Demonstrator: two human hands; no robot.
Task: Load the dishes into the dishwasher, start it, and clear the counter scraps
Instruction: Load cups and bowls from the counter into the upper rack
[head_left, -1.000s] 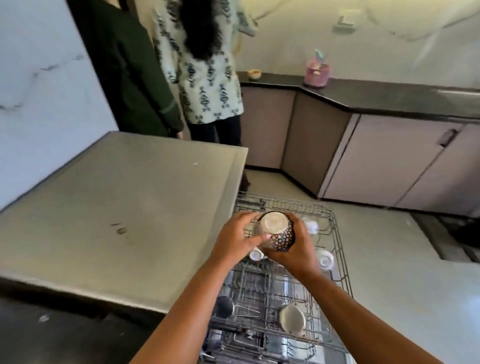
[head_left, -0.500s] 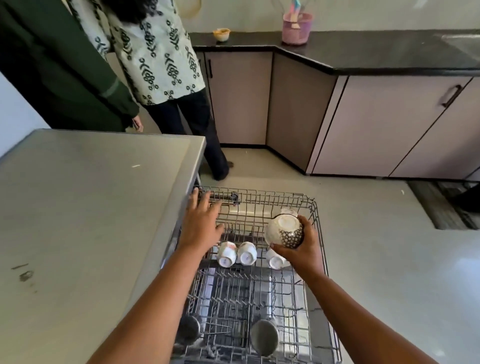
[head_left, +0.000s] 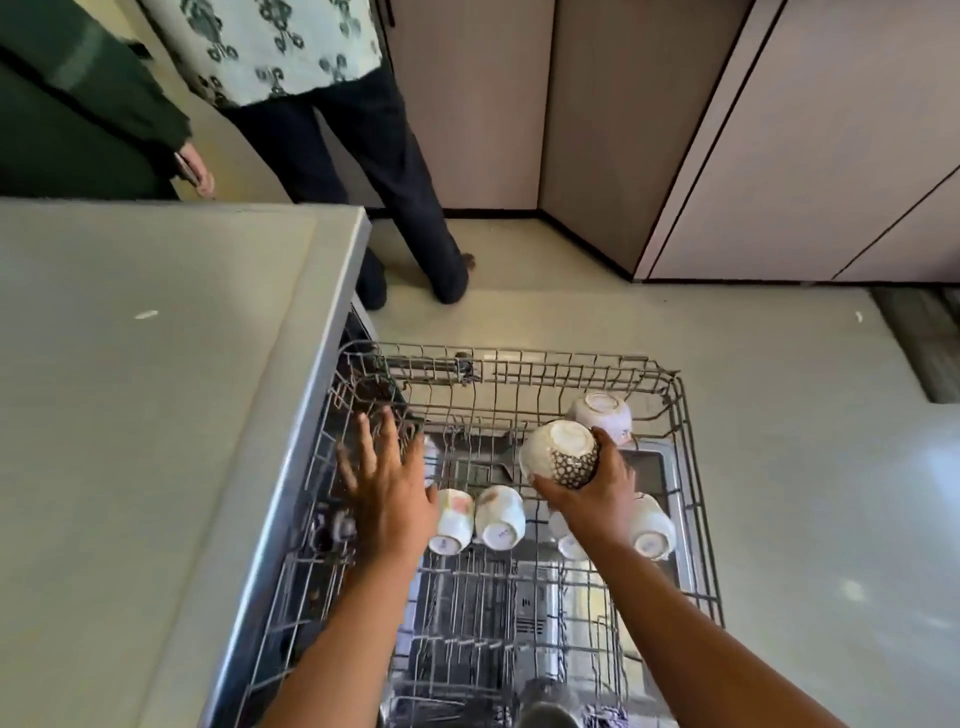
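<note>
The dishwasher's upper wire rack (head_left: 691, 467) is pulled out over the floor. My right hand (head_left: 597, 493) grips a patterned bowl (head_left: 561, 452), upside down, above the rack's middle. My left hand (head_left: 384, 483) hovers with fingers spread over the rack's left side, holding nothing. Several white cups (head_left: 498, 517) lie upside down in a row across the rack, and another white bowl (head_left: 602, 415) sits at the far right corner. A lower rack shows beneath through the wires.
The grey dishwasher top (head_left: 145, 441) fills the left. Two people stand beyond it: one in dark green (head_left: 78, 114), one in a patterned top with dark trousers (head_left: 363, 156). Beige cabinets (head_left: 675, 130) line the back, with pale floor (head_left: 805, 467) to the right.
My view tilted further down. My left hand let go of the bowl and moved to the rack's left side. My right hand carried the bowl lower toward the rack.
</note>
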